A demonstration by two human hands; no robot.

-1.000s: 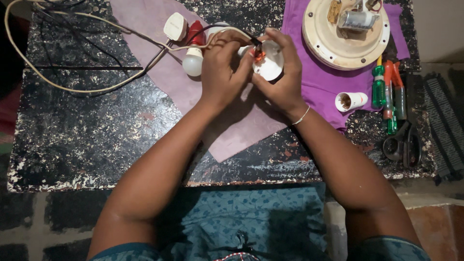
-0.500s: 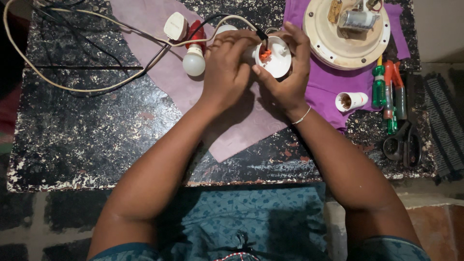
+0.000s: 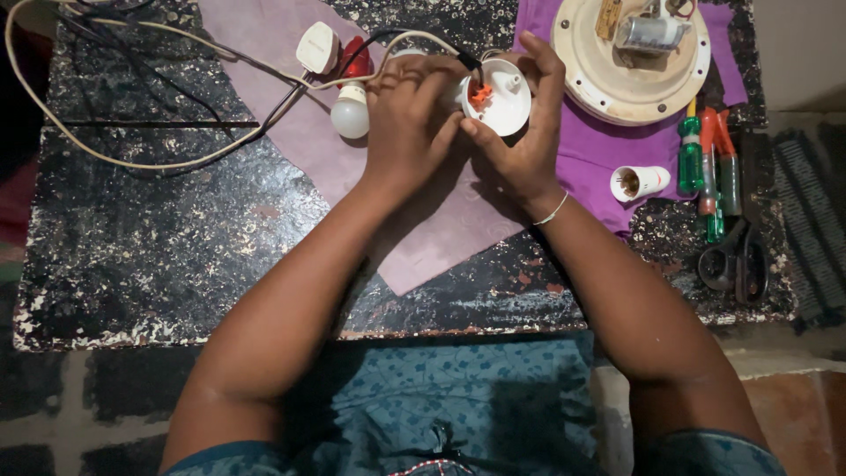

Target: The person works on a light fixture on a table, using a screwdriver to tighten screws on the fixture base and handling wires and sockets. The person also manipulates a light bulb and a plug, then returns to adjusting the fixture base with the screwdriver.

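A cream cable (image 3: 132, 159) loops over the black speckled table (image 3: 159, 238) at the far left, running to a white plug (image 3: 317, 48) that lies on a pale mauve cloth (image 3: 441, 229). Just beside the plug lies a white bulb (image 3: 350, 112). The left hand (image 3: 407, 123) has its fingers closed on the edge of a round white fitting (image 3: 502, 97) (an orange part shows at its centre), held above the cloths. The right hand (image 3: 520, 132) cups the fitting from the other side, thumb and fingers clamped on it. Further right, a cream disc (image 3: 630, 84), a small white lamp socket (image 3: 639, 182), screwdrivers (image 3: 709, 167) and black scissors (image 3: 736, 260).
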